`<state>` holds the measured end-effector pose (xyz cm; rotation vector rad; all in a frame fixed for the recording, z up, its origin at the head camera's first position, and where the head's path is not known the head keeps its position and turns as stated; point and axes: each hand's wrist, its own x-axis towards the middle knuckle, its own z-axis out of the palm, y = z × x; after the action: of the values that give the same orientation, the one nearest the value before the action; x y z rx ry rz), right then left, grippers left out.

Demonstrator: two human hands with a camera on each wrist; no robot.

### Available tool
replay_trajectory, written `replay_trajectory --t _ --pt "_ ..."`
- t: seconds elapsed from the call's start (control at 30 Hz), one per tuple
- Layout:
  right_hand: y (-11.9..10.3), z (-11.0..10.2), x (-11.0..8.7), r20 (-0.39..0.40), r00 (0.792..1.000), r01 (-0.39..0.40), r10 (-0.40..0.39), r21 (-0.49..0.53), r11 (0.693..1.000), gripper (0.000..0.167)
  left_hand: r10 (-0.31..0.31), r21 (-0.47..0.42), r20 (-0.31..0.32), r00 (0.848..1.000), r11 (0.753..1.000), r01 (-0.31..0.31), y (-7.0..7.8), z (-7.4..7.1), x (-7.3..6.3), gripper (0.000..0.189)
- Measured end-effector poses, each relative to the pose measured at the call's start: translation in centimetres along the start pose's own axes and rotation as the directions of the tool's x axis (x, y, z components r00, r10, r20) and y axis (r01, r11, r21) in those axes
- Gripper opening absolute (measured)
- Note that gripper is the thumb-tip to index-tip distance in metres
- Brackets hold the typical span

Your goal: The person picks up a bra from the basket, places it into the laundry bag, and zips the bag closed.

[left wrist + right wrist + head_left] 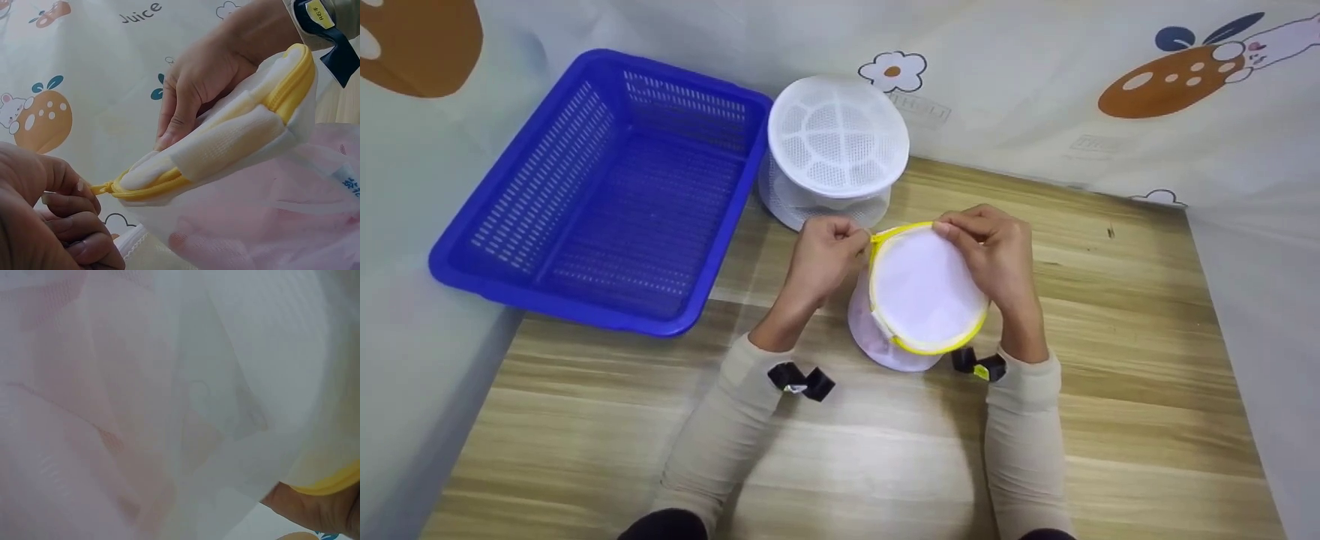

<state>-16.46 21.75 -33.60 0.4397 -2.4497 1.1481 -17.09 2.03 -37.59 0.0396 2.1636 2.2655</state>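
A white mesh laundry bag [926, 289] with a round lid and a yellow zipper [289, 93] round its rim stands on the table, its top tilted. My left hand [826, 255] pinches the yellow zipper pull [102, 188] at the rim's far left. On the far right of the same rim, the thumb and fingers of my right hand [997, 251] pinch the edge. Pinkish fabric [236, 230] shows through the mesh side in the left wrist view. The bag's mesh [140, 394] fills most of the right wrist view, with part of a hand at lower right.
A blue plastic basket [720, 251] with slotted walls is at the left. Between it and the bag, farther back, stands a white mesh drum [840, 139] with a round top. A printed sheet [1005, 112] covers the wall behind the wooden table [1110, 360].
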Motion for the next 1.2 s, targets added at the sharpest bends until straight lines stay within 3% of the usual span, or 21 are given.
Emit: replay_trajectory --t 0.17,0.47,0.87,1.2 --pt "0.5 -0.1 0.0 -0.002 1.0 -0.015 0.015 0.01 1.0 0.006 -0.013 0.001 -0.004 1.0 1.0 0.013 0.0 0.0 0.0 0.025" --pt "4.1 0.6 -0.1 0.018 1.0 -0.014 0.013 0.033 0.999 0.007 -0.005 -0.01 0.0 1.0 1.0 0.005 -0.1 0.1 0.2 0.027" --pt "3.9 1.0 -0.1 0.049 0.994 0.1 -0.097 -0.043 0.994 0.012 0.002 -0.029 0.006 1.0 1.0 -0.002 -0.3 0.2 0.3 0.025" --pt "3.3 1.9 -0.3 0.109 0.969 0.224 -0.221 -0.019 0.974 0.013 0.008 -0.038 0.023 1.0 0.999 -0.007 -0.6 0.4 0.4 0.023"
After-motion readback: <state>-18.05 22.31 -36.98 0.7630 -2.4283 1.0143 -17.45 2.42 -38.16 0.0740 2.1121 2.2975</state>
